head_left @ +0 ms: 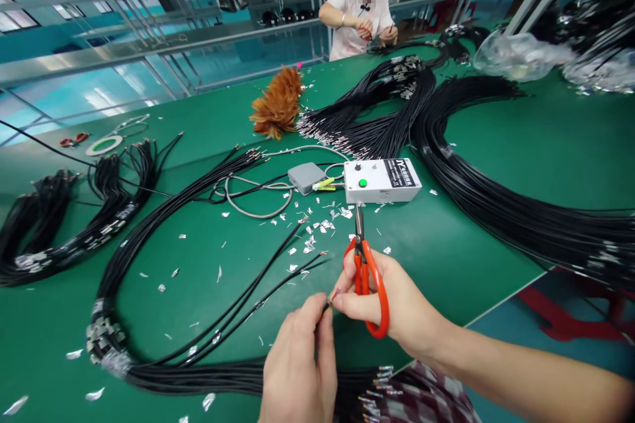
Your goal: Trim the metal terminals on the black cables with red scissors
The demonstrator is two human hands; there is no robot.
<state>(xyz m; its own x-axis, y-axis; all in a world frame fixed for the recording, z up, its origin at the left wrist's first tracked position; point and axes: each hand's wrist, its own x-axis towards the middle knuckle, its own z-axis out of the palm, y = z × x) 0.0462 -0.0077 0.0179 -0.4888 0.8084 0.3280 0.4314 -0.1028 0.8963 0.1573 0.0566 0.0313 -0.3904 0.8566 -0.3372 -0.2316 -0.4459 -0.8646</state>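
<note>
My left hand (302, 357) pinches a black cable (326, 306) close to its stripped end. Just right of it, my right hand (391, 297) holds red-handled scissors (360, 238), blades pointing away from me. The thumb and a finger of that hand also meet at the thin wires of the cable end. Several black cables (238, 377) of one bundle run under my left hand, and their stripped ends show near my lap. A few loose cables (253, 291) lie left of my hands, beside scattered foil scraps (322, 228).
A white box (381, 180) with a green button stands beyond the scissors, next to a grey box (306, 177). Large black cable bundles (456, 158) lie right, others (109, 211) left. An orange feather duster (278, 102) lies farther back. Across the table another person (364, 13) works with cables.
</note>
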